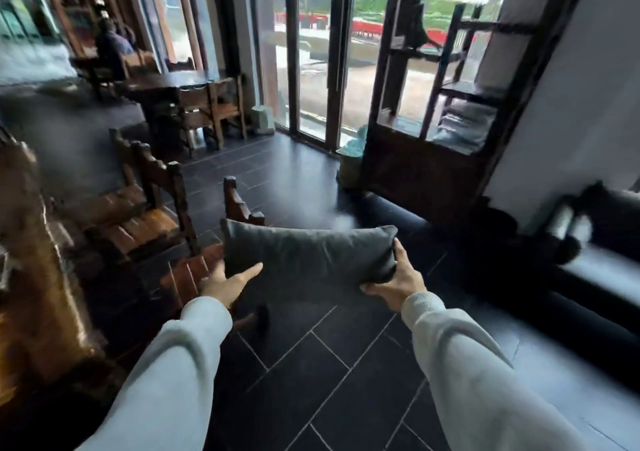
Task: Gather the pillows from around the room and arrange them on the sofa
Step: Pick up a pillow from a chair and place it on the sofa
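A dark grey rectangular pillow [308, 256] hangs in the air in front of me, above the tiled floor. My right hand [398, 277] grips its lower right corner, fingers curled under it. My left hand [225, 282] lies against its lower left edge with the fingers spread, thumb along the front. The dark sofa [602, 277] runs along the right wall, blurred, with a dark cushion [495, 228] and other dim shapes on it. Both arms wear light grey sleeves.
Wooden chairs [145, 215] stand at my left, one right behind the pillow. A dark table [173, 86] with more chairs is further back, a person sitting beyond it. A tall wooden shelf [450, 104] stands by the glass doors [311, 52]. Dark tiled floor [329, 364] lies ahead.
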Motion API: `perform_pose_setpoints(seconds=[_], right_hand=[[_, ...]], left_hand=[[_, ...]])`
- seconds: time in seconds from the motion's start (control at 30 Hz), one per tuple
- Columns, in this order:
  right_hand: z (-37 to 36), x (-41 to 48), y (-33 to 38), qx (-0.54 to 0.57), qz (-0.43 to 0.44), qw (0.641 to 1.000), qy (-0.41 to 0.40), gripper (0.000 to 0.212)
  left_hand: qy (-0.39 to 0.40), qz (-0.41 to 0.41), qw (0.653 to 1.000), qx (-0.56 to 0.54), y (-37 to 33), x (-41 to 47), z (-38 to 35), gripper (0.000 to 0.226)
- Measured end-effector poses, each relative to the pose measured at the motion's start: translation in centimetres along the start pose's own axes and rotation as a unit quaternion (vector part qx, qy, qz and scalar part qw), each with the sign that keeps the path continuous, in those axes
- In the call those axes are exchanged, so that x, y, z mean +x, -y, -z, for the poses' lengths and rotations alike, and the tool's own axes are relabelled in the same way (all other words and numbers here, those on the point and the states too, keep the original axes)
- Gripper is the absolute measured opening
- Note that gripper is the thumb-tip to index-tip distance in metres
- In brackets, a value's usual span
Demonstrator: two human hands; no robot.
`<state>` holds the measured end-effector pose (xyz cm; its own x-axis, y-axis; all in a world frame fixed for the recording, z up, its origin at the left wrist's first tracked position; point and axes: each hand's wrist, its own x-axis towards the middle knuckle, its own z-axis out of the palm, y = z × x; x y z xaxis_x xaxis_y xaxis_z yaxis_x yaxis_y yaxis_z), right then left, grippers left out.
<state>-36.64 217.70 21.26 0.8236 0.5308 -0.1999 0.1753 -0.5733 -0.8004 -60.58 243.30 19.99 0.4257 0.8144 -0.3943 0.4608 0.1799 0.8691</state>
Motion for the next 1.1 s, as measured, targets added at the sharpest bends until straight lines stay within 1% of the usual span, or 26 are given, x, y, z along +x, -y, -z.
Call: perform_pose_setpoints(seconds=[0.07,0.1,0.13,0.23,0.27,0.3,0.33,0.4,0.43,0.6,0.67,0.8,0.87,0.97,1.0,1.1], right_hand=[[6.6,1.1,-2.4,0.01,-0.014,1.0,-0.022,0.136],[9.9,1.5,-3.8,0.013,-0.016,0.999,-0.033,0.136],[13.1,1.9,-5.3,0.018,-0.021,0.999,-0.044,0.136],[21.8,2.6,-9.7,0.039,-0.035,0.994,-0.093,0.132],[24.3,2.8,-11.2,0.04,-0.042,0.992,-0.112,0.13],[26.8,2.9,-12.6,0.041,-0.048,0.99,-0.129,0.128],[29.0,2.9,-14.1,0.042,-0.054,0.987,-0.144,0.127],[33.1,2.9,-17.1,0.045,-0.066,0.983,-0.167,0.122],[34.9,2.7,-18.6,0.049,-0.075,0.98,-0.178,0.12],[43.9,2.2,-26.3,0.072,-0.122,0.96,-0.241,0.113],[47.5,2.0,-29.2,0.077,-0.144,0.949,-0.27,0.111],[55.0,2.6,-34.5,0.071,-0.188,0.925,-0.321,0.108],[59.1,3.6,-36.8,0.075,-0.201,0.912,-0.349,0.112],[65.2,4.8,-39.6,0.083,-0.223,0.885,-0.399,0.126],[67.1,5.1,-40.3,0.09,-0.232,0.876,-0.414,0.126],[72.2,5.3,-42.6,0.101,-0.264,0.845,-0.454,0.118]], left_hand=[[0.035,-0.034,0.999,0.0,-3.7,-0.4,-5.5,0.115],[0.054,-0.054,0.997,0.001,-5.3,-0.7,-8.5,0.109],[0.07,-0.072,0.995,0.008,-6.9,-1.2,-11.4,0.097],[0.115,-0.124,0.985,0.029,-10.8,-2.8,-20.2,0.051],[0.129,-0.134,0.982,0.032,-12.1,-3.4,-23.1,0.039],[0.139,-0.145,0.979,0.04,-13.4,-3.9,-26.0,0.034],[0.147,-0.161,0.975,0.051,-14.7,-4.4,-28.9,0.036],[0.167,-0.176,0.968,0.07,-17.1,-5.3,-34.6,0.057],[0.177,-0.18,0.965,0.074,-18.1,-5.5,-37.4,0.062],[0.242,-0.219,0.937,0.123,-22.5,-7.1,-51.2,0.061],[0.272,-0.237,0.92,0.155,-24.2,-7.7,-57.1,0.06],[0.339,-0.265,0.883,0.186,-27.5,-8.3,-69.6,0.058],[0.37,-0.277,0.863,0.203,-29.4,-8.6,-76.3,0.066],[0.423,-0.276,0.834,0.222,-32.2,-9.5,-85.6,0.075],[0.441,-0.277,0.824,0.225,-33.2,-9.9,-88.5,0.074],[0.483,-0.291,0.789,0.242,-36.1,-11.5,-96.3,0.072]])
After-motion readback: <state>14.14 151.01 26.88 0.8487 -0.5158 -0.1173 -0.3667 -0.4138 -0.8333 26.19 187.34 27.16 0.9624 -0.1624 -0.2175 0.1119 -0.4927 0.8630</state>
